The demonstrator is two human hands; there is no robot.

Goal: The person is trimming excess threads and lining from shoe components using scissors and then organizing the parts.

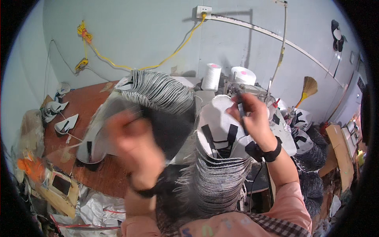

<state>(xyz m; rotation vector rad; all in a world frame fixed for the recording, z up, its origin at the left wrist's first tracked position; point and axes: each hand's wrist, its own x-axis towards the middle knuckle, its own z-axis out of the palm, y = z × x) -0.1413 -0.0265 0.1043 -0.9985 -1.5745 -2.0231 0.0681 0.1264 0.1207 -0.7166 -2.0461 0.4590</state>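
I see the right hand (256, 115) pinching a small dark object (241, 108) over the right edge of the white panel (217, 114) with black strips, just before the person; the left hand (136, 140) blurs, its grip impossible to tell.

Gotta be a small sewing workshop. Just look at the fat white cones of thread (211, 77) beside a metal machine (252, 90), probably for sewing, with a thin pole (283, 45) rising nearby. Then check the repeat work: one thick stack (219, 181) of fringed grey-and-white pieces up front, another pile (162, 91) on the worktable (83, 102), more bundles (314, 158) heaped off to the right. Way too many alike for a home hobby. Pretty rough and ready too: yellow cord (179, 49) strung along a pale wall (150, 31) from a socket (203, 12), broom (309, 89) propped bristles-up, plastic sacks (98, 209) bunched low on the left, and cardboard (337, 154) over on the right.
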